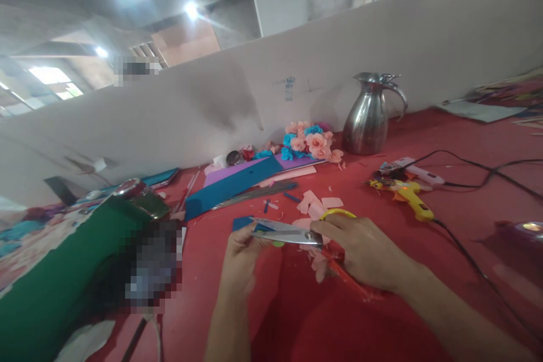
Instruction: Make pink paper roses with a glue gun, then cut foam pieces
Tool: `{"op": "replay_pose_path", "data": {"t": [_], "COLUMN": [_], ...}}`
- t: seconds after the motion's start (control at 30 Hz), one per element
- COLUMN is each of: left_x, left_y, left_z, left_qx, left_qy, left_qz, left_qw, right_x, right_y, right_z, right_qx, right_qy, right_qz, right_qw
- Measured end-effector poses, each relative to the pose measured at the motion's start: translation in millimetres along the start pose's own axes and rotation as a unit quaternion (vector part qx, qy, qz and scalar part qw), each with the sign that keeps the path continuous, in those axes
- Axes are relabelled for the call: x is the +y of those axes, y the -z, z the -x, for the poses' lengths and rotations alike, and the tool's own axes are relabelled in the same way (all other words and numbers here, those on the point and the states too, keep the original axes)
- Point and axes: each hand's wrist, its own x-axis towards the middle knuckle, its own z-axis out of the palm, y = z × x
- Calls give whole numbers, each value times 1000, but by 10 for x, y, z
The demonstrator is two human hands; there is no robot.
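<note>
My right hand (360, 246) is closed around the yellow handle of a pair of scissors (292, 233), whose blades point left and stand apart. Between the blades sits a small piece of blue paper (242, 223), pinched by the fingers of my left hand (241, 254). Pink paper scraps (311, 205) and small blue offcuts lie on the red table just beyond the scissors. Under my right hand there is something red and shiny; its kind is hard to make out.
Blue and purple sheets (233, 186) lie ahead, near pink and blue paper flowers (311, 141). A steel jug (368, 116) stands by the white partition (271, 85). Corded glue guns (409, 198) lie at right. At left are a green board (76, 260) and a glass jar (146, 201).
</note>
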Motion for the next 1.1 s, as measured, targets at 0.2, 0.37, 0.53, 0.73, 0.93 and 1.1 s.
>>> {"op": "replay_pose_path", "data": {"t": [0.2,0.37,0.53,0.73,0.93,1.1], "left_x": [-22,-40,-67,-58,-83,-68], "left_y": [-10,-16,-13,-13,15,8], "left_z": [3,4,-1,10,-7,-39], "left_qx": [4,-1,3,7,13,9], "left_qy": [6,7,13,22,35,70], "left_qz": [12,34,58,65,48,40], "left_qw": [1000,999,998,998,998,997], "right_x": [-8,-27,-20,6,34,26], "right_y": [20,33,18,-4,-32,-59], "right_z": [10,9,6,23,38,37], "right_qx": [-22,-40,-53,-51,-57,-74], "right_qy": [-7,-9,-7,-11,-18,-22], "right_qz": [4,-13,-13,6,-12,-41], "right_qw": [1000,999,998,999,998,996]}}
